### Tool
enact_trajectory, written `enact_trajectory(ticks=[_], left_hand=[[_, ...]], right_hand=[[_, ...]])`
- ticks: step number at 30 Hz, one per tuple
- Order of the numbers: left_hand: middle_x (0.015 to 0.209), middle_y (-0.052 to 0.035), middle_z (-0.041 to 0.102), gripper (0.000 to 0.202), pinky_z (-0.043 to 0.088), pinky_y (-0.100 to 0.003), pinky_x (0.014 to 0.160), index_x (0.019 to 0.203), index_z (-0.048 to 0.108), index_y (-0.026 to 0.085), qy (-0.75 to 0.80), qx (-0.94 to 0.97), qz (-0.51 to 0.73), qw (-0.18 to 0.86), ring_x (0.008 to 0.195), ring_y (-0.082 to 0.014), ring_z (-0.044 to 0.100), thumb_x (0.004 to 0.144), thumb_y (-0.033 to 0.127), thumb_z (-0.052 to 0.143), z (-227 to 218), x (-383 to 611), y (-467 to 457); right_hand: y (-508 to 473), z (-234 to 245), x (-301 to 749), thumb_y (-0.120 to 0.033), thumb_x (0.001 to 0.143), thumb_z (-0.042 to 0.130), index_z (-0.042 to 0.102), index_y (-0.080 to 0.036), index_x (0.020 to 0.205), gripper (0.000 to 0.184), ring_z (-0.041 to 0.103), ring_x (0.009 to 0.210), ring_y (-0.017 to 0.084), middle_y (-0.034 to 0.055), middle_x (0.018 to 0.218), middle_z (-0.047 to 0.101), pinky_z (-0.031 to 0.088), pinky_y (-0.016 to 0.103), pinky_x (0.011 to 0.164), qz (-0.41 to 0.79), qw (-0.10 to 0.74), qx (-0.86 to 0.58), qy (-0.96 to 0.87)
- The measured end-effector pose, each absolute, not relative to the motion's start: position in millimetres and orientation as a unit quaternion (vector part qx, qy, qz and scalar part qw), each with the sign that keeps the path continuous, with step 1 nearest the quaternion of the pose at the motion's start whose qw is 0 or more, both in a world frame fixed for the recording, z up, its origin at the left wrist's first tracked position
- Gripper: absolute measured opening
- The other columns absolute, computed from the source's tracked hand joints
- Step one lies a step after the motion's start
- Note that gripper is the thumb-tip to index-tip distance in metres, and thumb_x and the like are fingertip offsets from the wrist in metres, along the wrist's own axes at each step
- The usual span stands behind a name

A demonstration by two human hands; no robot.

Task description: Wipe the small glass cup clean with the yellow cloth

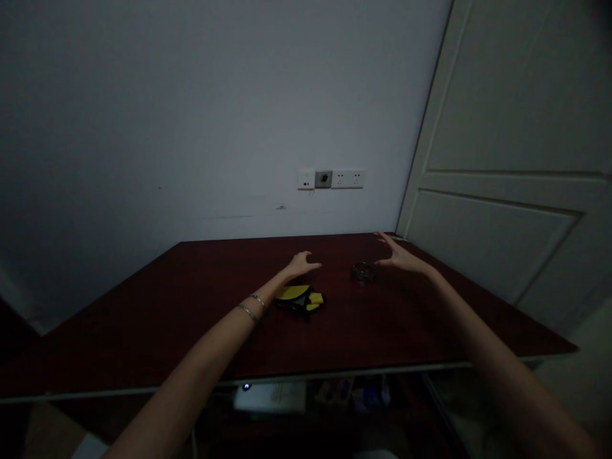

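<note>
A person's bare left hand (301,264) reaches over a glossy dark red tabletop (153,312), its fingers lightly curled and its thumb held apart from them, with a gap facing right. Two thin silvery bracelets (251,308) circle that wrist. Just below this hand, beside the forearm, lies a yellow and black soft-looking item (300,297), flat on the tabletop. The bare right hand (400,258) is well apart from the left, its fingers and thumb spread wide. Between the two hands, nearer the right one, a round dish of clear, dark-looking glass (363,274) sits on the tabletop; the right thumb tip is at its rim, though whether they touch cannot be told. Behind stands a pale wall (239,115) with white socket plates (348,179), and at the right a whitish panelled door (507,146).
</note>
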State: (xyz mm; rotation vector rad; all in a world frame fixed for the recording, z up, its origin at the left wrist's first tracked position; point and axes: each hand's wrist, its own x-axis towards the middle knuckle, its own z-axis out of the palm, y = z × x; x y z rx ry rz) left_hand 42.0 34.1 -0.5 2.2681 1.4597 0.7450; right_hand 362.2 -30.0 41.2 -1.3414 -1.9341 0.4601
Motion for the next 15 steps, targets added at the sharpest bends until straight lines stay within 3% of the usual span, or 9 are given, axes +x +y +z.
enact_trajectory(ticks=[4, 7, 11, 15], left_hand=[[0.131, -0.0179, 0.043, 0.087, 0.035, -0.03, 0.096, 0.125, 0.041, 0.009, 0.478, 0.824, 0.222, 0.206, 0.119, -0.0273, 0.043, 0.058, 0.059, 0.062, -1, 102, 26], [0.13, -0.0191, 0.043, 0.093, 0.037, -0.032, 0.094, 0.123, 0.043, 0.008, 0.451, 0.843, 0.198, 0.215, 0.118, -0.0294, 0.043, 0.053, 0.065, 0.062, -6, 136, 20], [0.114, -0.0174, 0.057, 0.086, 0.043, -0.035, 0.085, 0.11, 0.053, 0.009, 0.45, 0.85, 0.174, 0.21, 0.104, -0.0302, 0.054, 0.048, 0.068, 0.062, -11, 159, 19], [0.106, -0.0114, 0.062, 0.077, 0.04, -0.036, 0.088, 0.103, 0.057, 0.014, 0.458, 0.856, 0.151, 0.189, 0.103, -0.0288, 0.055, 0.048, 0.068, 0.062, -16, 165, 23]], right_hand=[[-35, 10, 374, -0.037, 0.057, 0.071, 0.004, -0.018, 0.14, 0.109, 0.035, 0.125, 0.029, 0.0171, 0.137, 0.033, 0.029, 0.042, 0.103, 0.235, 0.328, -0.55, -0.732], [-34, -6, 373, -0.035, 0.056, 0.073, 0.002, -0.02, 0.139, 0.111, 0.043, 0.12, 0.028, 0.016, 0.133, 0.039, 0.031, 0.04, 0.102, 0.255, 0.324, -0.553, -0.724], [-30, -17, 365, -0.032, 0.054, 0.074, 0.002, -0.017, 0.139, 0.113, 0.047, 0.115, 0.026, 0.0162, 0.13, 0.042, 0.033, 0.04, 0.1, 0.251, 0.327, -0.546, -0.729], [-24, -24, 359, -0.027, 0.055, 0.074, 0.001, -0.015, 0.139, 0.112, 0.052, 0.11, 0.025, 0.0165, 0.124, 0.048, 0.035, 0.04, 0.098, 0.286, 0.335, -0.528, -0.727]])
